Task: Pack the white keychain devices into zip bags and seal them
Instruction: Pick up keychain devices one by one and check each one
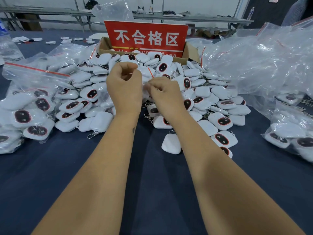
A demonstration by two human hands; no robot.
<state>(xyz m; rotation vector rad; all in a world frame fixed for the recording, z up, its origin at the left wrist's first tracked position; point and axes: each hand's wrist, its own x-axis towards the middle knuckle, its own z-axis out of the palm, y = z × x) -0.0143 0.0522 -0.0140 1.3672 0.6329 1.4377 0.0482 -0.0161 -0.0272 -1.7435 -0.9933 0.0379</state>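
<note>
A big heap of white keychain devices (201, 102) with dark oval faces covers the middle of the blue table. Above the heap both hands hold one small clear zip bag (147, 77) with a red strip. My left hand (124, 87) has its fingers curled and pinches the bag's left top edge. My right hand (165, 94) pinches the bag on the right side. What the bag holds is hidden by my fingers. One loose device (171, 144) lies face down near my right forearm.
Filled zip bags (28, 116) lie at the left and filled bags (291, 134) at the right. A pile of empty clear bags (264, 60) rises at the right rear. A cardboard box (191, 51) with a red sign (146, 37) stands behind the heap.
</note>
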